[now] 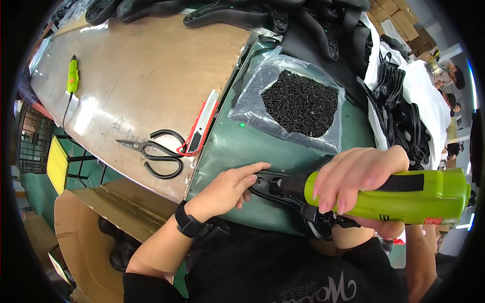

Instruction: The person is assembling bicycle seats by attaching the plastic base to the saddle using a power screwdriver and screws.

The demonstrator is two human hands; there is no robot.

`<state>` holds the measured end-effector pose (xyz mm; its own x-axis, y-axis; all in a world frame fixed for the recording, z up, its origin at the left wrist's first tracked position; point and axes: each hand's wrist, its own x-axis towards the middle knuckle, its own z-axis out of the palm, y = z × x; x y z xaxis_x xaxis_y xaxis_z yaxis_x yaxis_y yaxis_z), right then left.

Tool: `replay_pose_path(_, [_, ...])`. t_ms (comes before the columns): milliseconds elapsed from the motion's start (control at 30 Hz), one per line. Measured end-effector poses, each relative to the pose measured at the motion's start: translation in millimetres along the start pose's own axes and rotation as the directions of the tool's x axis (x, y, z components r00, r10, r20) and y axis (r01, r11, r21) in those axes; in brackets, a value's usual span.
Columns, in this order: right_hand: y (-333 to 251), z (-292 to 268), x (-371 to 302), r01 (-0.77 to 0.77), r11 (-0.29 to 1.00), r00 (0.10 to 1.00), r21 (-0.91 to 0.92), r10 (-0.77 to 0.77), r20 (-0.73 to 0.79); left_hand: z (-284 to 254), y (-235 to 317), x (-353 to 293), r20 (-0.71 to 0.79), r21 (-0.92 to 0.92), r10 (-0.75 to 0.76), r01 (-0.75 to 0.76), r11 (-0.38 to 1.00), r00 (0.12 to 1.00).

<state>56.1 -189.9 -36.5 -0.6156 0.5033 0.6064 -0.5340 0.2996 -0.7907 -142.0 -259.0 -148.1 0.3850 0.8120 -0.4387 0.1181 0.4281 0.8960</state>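
Note:
My right hand (356, 177) is wrapped round a lime-green electric screwdriver (419, 197), which lies nearly level with its black nose pointing left. The nose meets the end of a long black plastic part (290, 194) on the green table top. At that end my left hand (230, 187) grips the part, thumb and index finger along its tip. The tool and my right hand hide much of the part. Just beyond them, an open clear plastic bag (252, 103) holds a heap of small black screws (303, 103).
Left lie scissors (164, 156), a red-and-white box cutter (202, 126) and a second green screwdriver (73, 76). Black moulded parts (227, 15) are piled along the back. More black pieces (399, 106) fill a white sack at right. A cardboard box (81, 232) stands lower left; people are far right.

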Motion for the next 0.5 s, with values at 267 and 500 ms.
replay_pose_path(267, [11, 1, 7, -0.166, 0.985, 0.979, 0.049, 0.158, 0.131, 0, -11, 6, 0.007, -0.110, -0.006, 0.007, 0.994, 1.000])
replay_pose_path(500, [13, 5, 18, -0.199, 0.980, 0.946, -0.007, 0.194, 0.260, 3, -13, 4, -0.043, -0.148, -0.011, 0.004, 0.989, 0.999])
